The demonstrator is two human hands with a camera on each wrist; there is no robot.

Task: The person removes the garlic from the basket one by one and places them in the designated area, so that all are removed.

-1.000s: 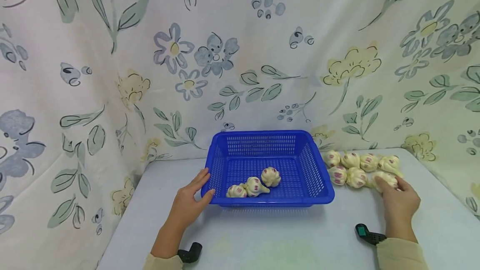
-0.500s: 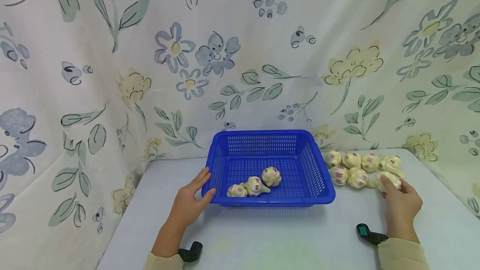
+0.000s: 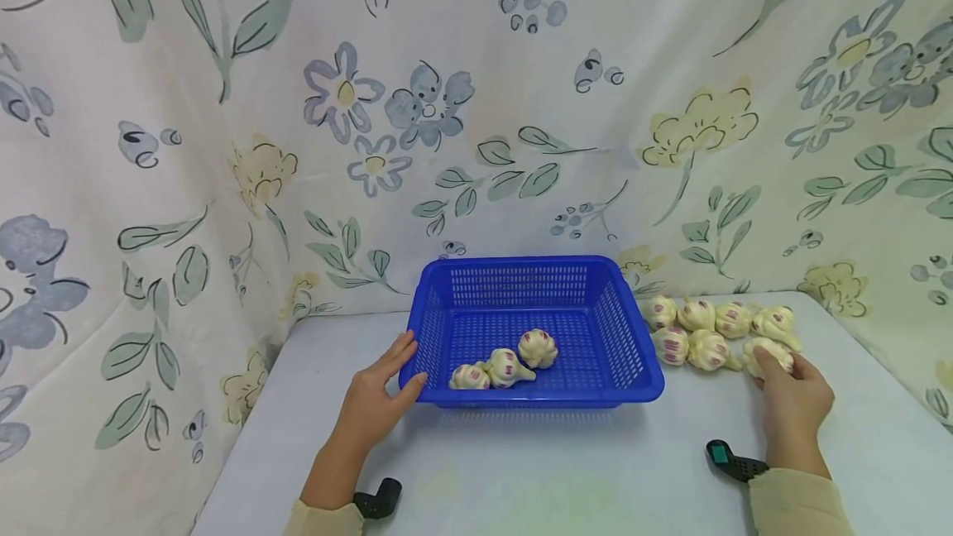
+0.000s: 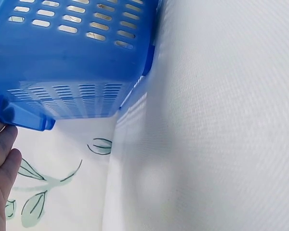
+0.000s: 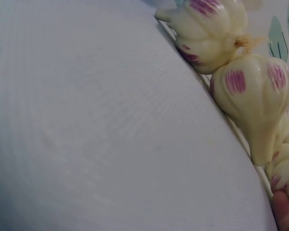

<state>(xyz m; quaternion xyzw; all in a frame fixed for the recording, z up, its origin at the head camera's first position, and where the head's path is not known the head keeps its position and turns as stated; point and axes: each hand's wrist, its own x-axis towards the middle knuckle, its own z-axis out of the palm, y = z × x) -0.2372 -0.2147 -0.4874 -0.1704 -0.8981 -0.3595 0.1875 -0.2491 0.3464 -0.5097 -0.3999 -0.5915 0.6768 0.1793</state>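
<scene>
In the head view, my left hand (image 3: 375, 404) touches the left rim of a blue plastic basket (image 3: 536, 397), its fingers spread and fairly straight. Its fingertips (image 4: 7, 168) also show at the rim in the left wrist view. Inside the basket lie three garlic bulbs, one of them near the middle (image 3: 538, 349). On the right, my right hand (image 3: 798, 399) pinches a garlic bulb (image 3: 754, 360) at the near end of a group; the fingers partly cover it. The right wrist view shows only a fingertip (image 5: 283, 209) against this bulb (image 5: 286, 168).
Several more garlic bulbs (image 3: 707, 350) lie in two rows right of the basket, close together. A white tabletop (image 3: 521, 470) runs beneath everything. A floral cloth (image 3: 476, 106) hangs behind the table. Each wrist carries a black device (image 3: 733, 463).
My right index finger has shifted slightly to the right over the garlic bulb. The left hand, the basket and the other bulbs stay in place.
</scene>
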